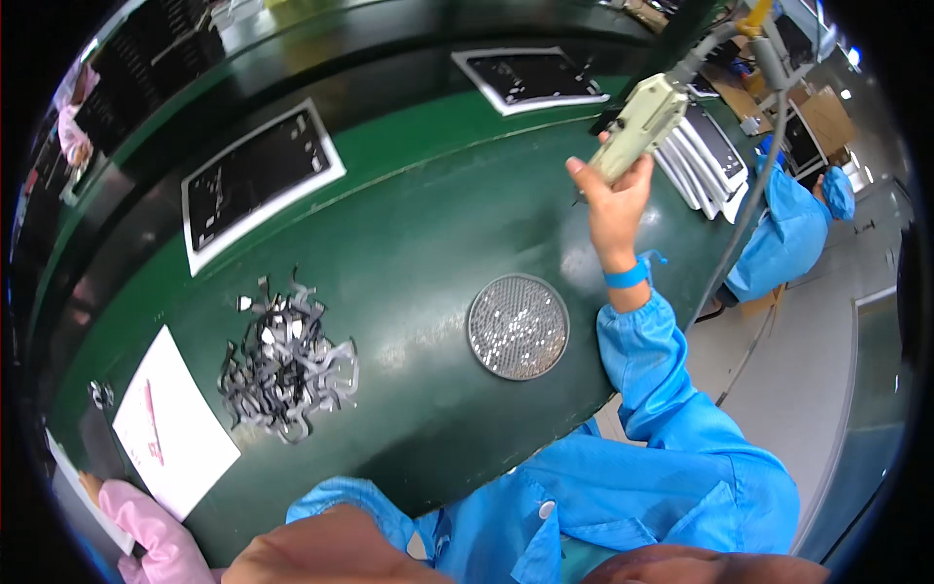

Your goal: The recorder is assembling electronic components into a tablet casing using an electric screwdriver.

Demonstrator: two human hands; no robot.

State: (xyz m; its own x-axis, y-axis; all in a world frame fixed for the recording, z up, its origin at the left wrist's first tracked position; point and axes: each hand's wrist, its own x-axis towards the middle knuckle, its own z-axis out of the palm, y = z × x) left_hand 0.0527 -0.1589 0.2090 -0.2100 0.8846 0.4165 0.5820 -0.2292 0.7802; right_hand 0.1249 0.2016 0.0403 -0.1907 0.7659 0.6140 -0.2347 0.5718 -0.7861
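Observation:
My right hand (617,206), with a blue wrist strap, reaches up past the far right of the green bench. Its thumb and fingers wrap round the lower end of a cream-coloured boxy tool (642,122), hung from a grey jointed arm. Below that hand lies a round grey perforated dish (519,327) with small shiny pieces in it. A tangled heap of bent black and grey strips (290,355) rests to the left. Beside its blue cuff, what seems my left hand or wrist (336,547) shows close up at the lower edge; its fingers are hidden.
Flat dark panels with white borders lie at the back, one at left (332,161), another farther right (491,92). White slabs (686,170) are stacked beyond the tool. A white sheet (190,457) bears a pink pen. Co-workers in pink (146,526) and blue (783,234) sit nearby.

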